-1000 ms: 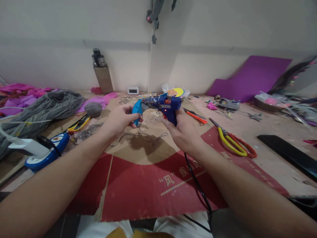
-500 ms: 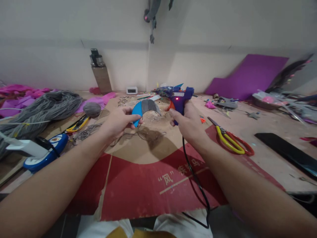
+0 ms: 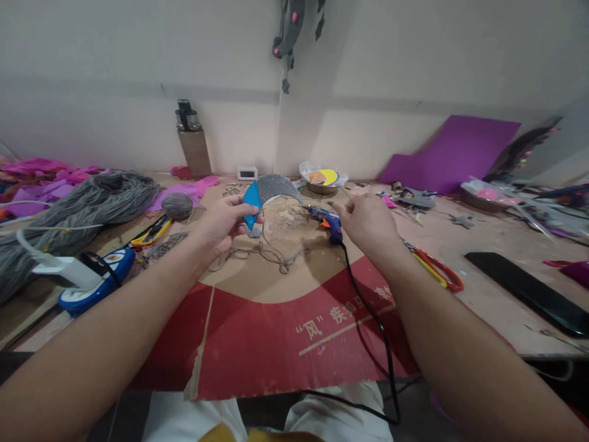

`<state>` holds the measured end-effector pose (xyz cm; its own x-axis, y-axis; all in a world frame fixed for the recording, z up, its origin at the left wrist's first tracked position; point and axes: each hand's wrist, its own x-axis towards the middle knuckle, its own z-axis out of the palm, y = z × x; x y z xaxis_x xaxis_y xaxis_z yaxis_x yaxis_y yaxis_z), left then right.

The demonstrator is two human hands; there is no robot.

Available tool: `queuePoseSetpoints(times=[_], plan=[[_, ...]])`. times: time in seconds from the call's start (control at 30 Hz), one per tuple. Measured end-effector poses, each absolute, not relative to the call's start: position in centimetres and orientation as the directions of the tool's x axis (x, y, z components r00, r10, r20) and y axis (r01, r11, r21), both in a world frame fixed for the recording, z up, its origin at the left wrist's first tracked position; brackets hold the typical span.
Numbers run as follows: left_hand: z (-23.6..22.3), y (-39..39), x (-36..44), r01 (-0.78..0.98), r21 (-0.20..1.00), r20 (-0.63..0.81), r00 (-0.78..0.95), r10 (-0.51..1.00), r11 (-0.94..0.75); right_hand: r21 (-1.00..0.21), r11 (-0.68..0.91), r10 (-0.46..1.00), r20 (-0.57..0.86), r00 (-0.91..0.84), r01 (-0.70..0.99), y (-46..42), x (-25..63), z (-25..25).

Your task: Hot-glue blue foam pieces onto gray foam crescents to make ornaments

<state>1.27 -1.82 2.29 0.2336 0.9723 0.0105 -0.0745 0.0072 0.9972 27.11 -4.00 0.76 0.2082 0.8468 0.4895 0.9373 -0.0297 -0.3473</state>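
A blue crescent cut-out (image 3: 253, 205), partly wound with grey yarn (image 3: 277, 186), is held up by its blue end. My left hand (image 3: 225, 222) pinches that end between thumb and fingers. Loose grey yarn (image 3: 271, 255) trails beneath it over the cardboard. A blue-purple glue gun (image 3: 335, 232) with an orange trigger lies on the cardboard, its nozzle pointing left near the crescent's wrapped tip. My right hand (image 3: 370, 224) is just right of the gun, off its handle. Its fingers are curled and mostly hidden behind the back of the hand, so whatever is inside them cannot be seen.
Red-and-tan cardboard (image 3: 248, 344) covers the near table. Scissors (image 3: 437, 269) and a black phone (image 3: 524, 291) lie right; a power strip (image 3: 99, 282), yellow cutter (image 3: 154, 232) and grey yarn hank (image 3: 92, 212) lie left. A bowl (image 3: 322, 187) stands behind. The gun's black cord (image 3: 375, 313) hangs over the front edge.
My right hand has put the glue gun down on the cardboard, let go of it and moved slightly right. The crescent stays in my left hand, its wrapped part now more fully in view.
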Motion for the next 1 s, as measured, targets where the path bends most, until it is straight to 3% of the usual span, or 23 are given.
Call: queuePoseSetpoints(times=[0.1,0.17,0.3,0.4,0.5,0.6,0.73,1.0], plan=[[2.5,-2.0,1.2,-0.103,0.995,0.041,0.236,0.971,-0.017,-0.652,0.307,0.823,0.547,0.150,0.693,-5.3,23.5,0.9],[2.5,-2.0,1.2,-0.118,0.992,0.062,0.238,0.969,-0.035,-0.826,0.394,0.890,0.453,0.058,0.404,-5.8,20.5,0.4],[2.7,-1.9,1.0,-0.134,0.989,0.095,0.222,0.970,-0.066,-0.976,0.213,0.972,0.207,-0.111,0.050,-5.6,16.5,-0.8],[2.7,-1.5,0.8,-0.160,0.984,0.105,0.187,0.977,-0.075,-0.986,0.162,0.977,0.156,-0.146,0.027,-5.0,15.9,-1.1],[2.5,-1.2,0.6,-0.159,0.984,0.103,0.121,0.987,-0.083,-0.892,0.336,0.942,0.326,-0.084,0.301,-4.7,16.4,-0.8],[2.2,-0.9,0.6,-0.120,0.990,0.084,0.087,0.993,-0.073,-0.596,0.553,0.793,0.590,-0.150,0.581,-4.7,17.1,-0.2],[1.8,-0.9,0.9,-0.039,0.998,0.046,0.073,0.996,-0.043,-0.352,0.686,0.618,0.744,-0.254,0.637,-5.0,17.9,0.4],[1.7,-1.6,1.4,0.080,0.997,0.001,0.170,0.985,-0.015,-0.183,0.639,0.557,0.781,-0.284,0.747,-5.3,19.3,1.1]])
